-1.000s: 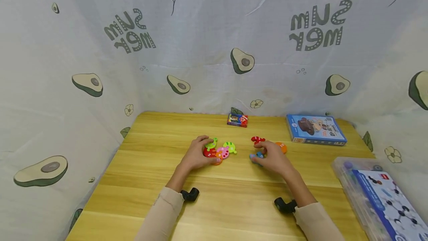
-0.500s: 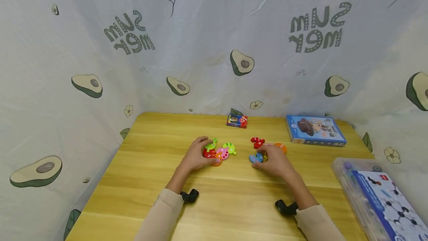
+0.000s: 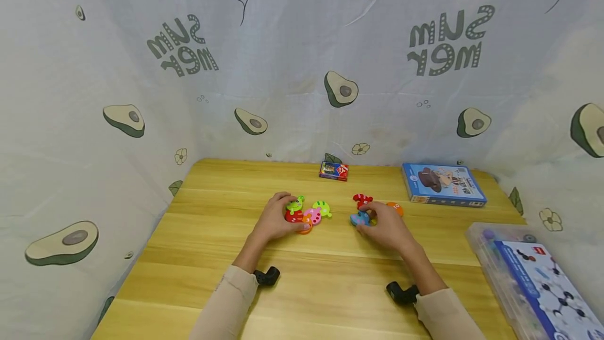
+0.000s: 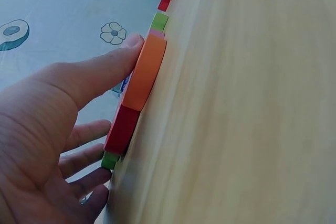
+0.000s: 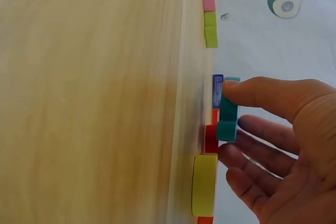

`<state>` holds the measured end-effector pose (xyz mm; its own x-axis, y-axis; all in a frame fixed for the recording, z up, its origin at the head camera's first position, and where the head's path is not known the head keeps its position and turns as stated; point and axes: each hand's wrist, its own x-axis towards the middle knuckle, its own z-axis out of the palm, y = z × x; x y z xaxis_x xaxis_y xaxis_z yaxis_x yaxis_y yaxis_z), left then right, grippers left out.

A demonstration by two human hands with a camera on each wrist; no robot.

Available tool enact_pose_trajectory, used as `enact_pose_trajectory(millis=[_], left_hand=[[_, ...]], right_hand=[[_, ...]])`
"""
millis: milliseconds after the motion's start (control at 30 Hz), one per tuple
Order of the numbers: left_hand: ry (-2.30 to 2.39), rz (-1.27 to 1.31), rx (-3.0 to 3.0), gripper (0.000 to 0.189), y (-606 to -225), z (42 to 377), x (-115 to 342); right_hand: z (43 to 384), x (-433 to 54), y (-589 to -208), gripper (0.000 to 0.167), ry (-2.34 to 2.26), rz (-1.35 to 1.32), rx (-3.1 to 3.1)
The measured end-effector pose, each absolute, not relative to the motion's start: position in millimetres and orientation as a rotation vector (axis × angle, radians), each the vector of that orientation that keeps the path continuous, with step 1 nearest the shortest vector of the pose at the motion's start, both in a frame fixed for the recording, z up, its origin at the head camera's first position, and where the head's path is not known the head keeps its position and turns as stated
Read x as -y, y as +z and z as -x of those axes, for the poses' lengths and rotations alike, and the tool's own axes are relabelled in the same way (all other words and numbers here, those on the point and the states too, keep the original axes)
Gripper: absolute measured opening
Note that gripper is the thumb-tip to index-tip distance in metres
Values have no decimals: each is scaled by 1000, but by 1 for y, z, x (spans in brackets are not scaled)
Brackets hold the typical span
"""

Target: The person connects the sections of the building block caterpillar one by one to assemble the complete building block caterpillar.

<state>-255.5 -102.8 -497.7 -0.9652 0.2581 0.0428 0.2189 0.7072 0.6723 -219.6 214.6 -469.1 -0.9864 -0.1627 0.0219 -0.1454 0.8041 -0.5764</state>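
My left hand (image 3: 275, 219) holds the side of a flat cluster of coloured, numbered toy pieces. Its thumb presses the orange piece (image 4: 147, 72), and its fingertips lie at the red piece (image 4: 122, 129) and the green piece with a face (image 3: 295, 205). A pink piece (image 3: 312, 217) and a green striped piece (image 3: 323, 209) continue the cluster rightward. My right hand (image 3: 389, 227) pinches a blue piece (image 5: 228, 111) between thumb and fingers, close over the table. Around it lie a red striped piece (image 3: 362, 201), a yellow piece (image 5: 205, 184) and an orange piece (image 3: 395, 208).
A small card box (image 3: 334, 171) lies near the table's back edge. Farther right is a blue picture box (image 3: 444, 184). A clear plastic case (image 3: 478, 240) with a blue molecule-printed sheet (image 3: 547, 282) takes up the right edge. A printed cloth hangs behind the wooden table (image 3: 330, 287).
The green piece at my left fingertips has turned, and its face shows more plainly. My right fingers have shifted on the blue piece, leaving more of it in sight. The left hand stays put.
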Motion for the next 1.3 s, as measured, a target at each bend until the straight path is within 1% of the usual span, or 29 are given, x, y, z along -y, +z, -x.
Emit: enact_pose_trajectory(millis=[467, 900, 1300], left_hand=[[1128, -372, -2867, 83, -498, 258, 113], [1122, -387, -2845, 83, -496, 258, 114], [1121, -381, -2846, 83, -503, 262, 114]], right_hand=[[226, -185, -462, 38, -1038, 344, -2919], [236, -153, -469, 39, -1079, 344, -2902], [240, -138, -471, 41, -1023, 313, -2875]])
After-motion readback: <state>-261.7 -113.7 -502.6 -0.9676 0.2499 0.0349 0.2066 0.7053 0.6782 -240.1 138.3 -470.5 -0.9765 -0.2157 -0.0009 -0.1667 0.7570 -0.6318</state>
